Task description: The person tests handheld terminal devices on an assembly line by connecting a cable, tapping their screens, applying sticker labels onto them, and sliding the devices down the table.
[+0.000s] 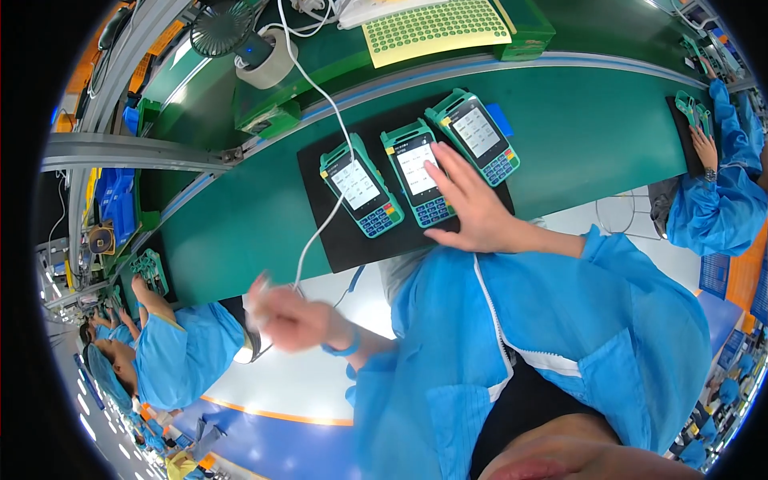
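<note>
Three green handheld payment terminals lie side by side on a black mat [350, 254], their screens lit and keypads toward me. My right hand [478, 210], fingers stretched out, is over the right edge of the middle terminal [413, 170]; whether it touches the screen is unclear. To its left sits the left terminal [366, 190], with a white cable [318, 234] crossing in front of it. The right terminal [478, 134] lies tilted just beyond my right fingers. My left hand [292, 318] is off the table's near edge, by the cable's lower part, and smeared by motion.
A green workbench [220, 248] holds the mat. Along the back shelf are a small fan [222, 30], a tape roll [270, 62] and a yellow sheet of green round stickers [436, 30]. Co-workers in blue sit left [188, 352] and right [724, 200]. A metal frame post [132, 152] stands left.
</note>
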`<state>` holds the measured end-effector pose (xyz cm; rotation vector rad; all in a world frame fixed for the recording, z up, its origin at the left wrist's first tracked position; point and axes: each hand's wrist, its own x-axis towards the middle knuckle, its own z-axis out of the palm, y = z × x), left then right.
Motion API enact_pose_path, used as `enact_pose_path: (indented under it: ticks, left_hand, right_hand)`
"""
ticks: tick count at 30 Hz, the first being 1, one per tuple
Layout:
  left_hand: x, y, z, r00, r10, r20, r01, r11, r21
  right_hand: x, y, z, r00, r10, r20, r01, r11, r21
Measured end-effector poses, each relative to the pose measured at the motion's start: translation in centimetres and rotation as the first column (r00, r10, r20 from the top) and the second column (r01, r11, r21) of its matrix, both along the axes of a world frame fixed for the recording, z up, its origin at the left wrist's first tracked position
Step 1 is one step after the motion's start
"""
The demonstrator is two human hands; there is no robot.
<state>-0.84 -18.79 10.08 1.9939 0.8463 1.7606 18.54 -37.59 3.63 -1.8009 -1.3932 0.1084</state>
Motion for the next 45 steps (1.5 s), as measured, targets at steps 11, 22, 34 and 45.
enact_pose_path:
  ticks: [11, 22, 34, 45]
  left_hand:
    - [7.1, -3.0, -6.1, 0.604, -0.758, -0.246, 0.386, 0.549, -0.741]
    - [9.0, -0.5, -4.7, 0.377, -0.886, -0.270, 0.415, 0.422, -0.806]
    - [8.6, -1.3, -6.1, 0.401, -0.862, -0.311, 0.410, 0.473, -0.780]
    - [9.1, -1.6, -6.0, 0.428, -0.863, -0.268, 0.435, 0.457, -0.776]
  right_hand:
    - [-0.4, 0.9, -2.7, 0.978, -0.089, -0.186, 0.081, 0.996, -0.047]
    - [0.1, 0.9, -2.7, 0.993, -0.030, -0.118, 0.029, 1.000, -0.010]
    - [4.5, -0.3, 2.4, 0.999, 0.045, 0.006, -0.045, 0.995, 0.084]
    - [25.2, 0.5, 1.1, 0.881, -0.366, 0.299, 0.296, 0.921, 0.253]
